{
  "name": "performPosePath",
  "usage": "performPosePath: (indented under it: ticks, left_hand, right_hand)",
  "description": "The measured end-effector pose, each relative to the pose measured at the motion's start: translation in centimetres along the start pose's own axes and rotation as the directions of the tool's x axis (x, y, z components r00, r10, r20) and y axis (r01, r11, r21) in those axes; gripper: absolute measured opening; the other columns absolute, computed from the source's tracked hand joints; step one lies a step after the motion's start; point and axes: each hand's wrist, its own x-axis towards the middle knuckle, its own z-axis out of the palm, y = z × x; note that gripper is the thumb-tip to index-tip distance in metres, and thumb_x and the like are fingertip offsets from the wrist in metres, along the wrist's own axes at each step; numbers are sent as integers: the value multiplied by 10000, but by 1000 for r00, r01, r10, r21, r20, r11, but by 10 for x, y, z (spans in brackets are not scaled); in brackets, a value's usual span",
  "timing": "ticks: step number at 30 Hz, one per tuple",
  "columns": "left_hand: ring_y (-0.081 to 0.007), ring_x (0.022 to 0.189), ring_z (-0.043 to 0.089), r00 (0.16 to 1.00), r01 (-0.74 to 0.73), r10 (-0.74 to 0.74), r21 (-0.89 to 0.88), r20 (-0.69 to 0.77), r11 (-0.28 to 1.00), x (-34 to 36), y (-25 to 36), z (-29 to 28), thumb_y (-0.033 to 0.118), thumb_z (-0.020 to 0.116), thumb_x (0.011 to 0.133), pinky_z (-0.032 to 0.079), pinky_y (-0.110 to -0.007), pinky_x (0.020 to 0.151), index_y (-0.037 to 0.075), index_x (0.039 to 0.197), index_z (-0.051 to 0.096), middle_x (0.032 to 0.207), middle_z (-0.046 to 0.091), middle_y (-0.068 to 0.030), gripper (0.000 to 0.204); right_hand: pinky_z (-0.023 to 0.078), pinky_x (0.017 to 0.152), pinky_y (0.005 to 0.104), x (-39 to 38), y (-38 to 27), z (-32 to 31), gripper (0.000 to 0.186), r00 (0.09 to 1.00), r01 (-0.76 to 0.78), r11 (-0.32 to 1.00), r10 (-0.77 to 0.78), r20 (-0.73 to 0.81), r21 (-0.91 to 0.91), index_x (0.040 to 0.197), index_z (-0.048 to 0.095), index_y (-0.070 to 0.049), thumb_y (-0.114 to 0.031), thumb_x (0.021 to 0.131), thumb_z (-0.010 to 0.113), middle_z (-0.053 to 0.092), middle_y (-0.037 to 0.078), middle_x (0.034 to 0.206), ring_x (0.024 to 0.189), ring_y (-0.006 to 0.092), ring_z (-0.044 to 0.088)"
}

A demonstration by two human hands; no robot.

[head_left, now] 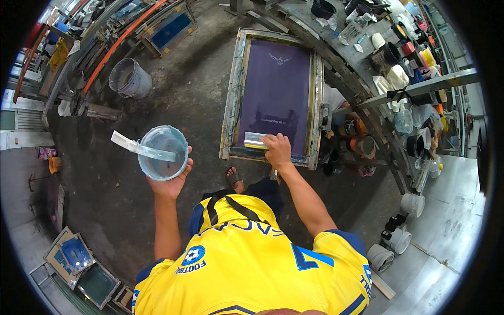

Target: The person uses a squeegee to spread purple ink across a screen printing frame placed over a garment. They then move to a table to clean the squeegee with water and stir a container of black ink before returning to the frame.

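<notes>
Standing on dark floor [199, 89], wearing yellow shirt [236, 273] with blue lettering [190, 268]. Gripping pot [152, 170] in left hand [172, 182], with spatula [126, 142] over rim; clasping metal tool [254, 139] in right hand [278, 149] at near end of purple screen [275, 89]. Seeing pale lettering [274, 120] already there, winged emblem [280, 59] beyond; cannot tell what is left.

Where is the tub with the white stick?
The tub is left of centre in the head view, held in the left hand, below and right of the grey bucket and left of the framed screen.
</notes>
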Motion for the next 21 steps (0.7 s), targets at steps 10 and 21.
performPosePath:
  ticks: [10,21]
  left_hand:
    - [-487,1048,676,998,59,-60,21,37,998,10,-8,6,734,477,926,622,-517,836,32,1521,415,1357,555,-354,922]
    - [-380,1161,675,967,247,-247,16,61,969,44,-56,37,557,348,1042,638,-572,834,86,1449,499,1369,618,-161,640]
  right_hand:
    - [460,844,402,13,-7,10,481,996,20,999,-23,-83,-45,1155,726,-168,-28,694,740,688,13,1108,965,250,593]
    - [529,906,302,9,-52,-117,284,795,-23,63,607,-20,998,1114,718,-23,-4,846,813,737,42,1061,980,156,694]
